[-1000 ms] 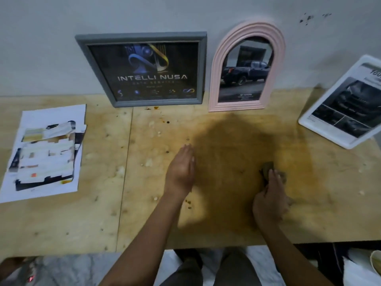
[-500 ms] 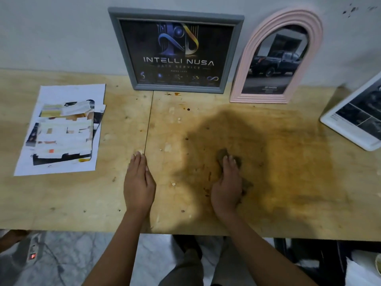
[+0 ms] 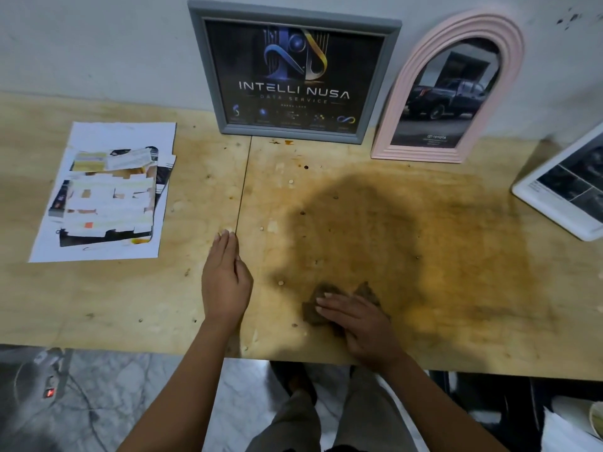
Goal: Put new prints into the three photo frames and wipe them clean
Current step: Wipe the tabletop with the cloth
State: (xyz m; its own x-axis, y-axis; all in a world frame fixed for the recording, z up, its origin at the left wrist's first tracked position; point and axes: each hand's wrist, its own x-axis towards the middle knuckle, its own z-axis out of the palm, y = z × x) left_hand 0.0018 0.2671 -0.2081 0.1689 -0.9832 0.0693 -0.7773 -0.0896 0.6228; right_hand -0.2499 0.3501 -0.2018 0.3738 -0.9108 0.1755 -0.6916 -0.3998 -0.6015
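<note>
At the far left of the bench [image 3: 98, 298] we see a loose stack of paper sheets [image 3: 104, 194], lying flat near the left edge; the top ones carry cut-out prints, but the glare washes out what they show. Below the bench's front edge, on the floor, a power strip [image 3: 49, 386] with a small red light is blurred.

Our left hand [image 3: 225, 282] lies flat on the bench, palm down, fingers straight and together, holding nothing, just beside the seam between the two boards. Behind it, against the wall at the back edge, a grey frame [image 3: 293, 73] stands upright and holds a dark print reading "INTELLI NUSA".

Our right hand [image 3: 359, 324] presses a brown cloth [image 3: 326, 305] onto the bench near the front edge, fingers spread flat over it; most of the cloth is hidden beneath the palm, so we cannot tell whether the fingers pinch it. It sits on a darker stained patch, partly in shadow.

Further right, a pink arched frame [image 3: 453, 89] leans on the wall, holding a print of a dark pickup truck. At the right edge a white frame [image 3: 561, 197] lies tilted and is cut off by the picture's border; its print is too dim to read.
</note>
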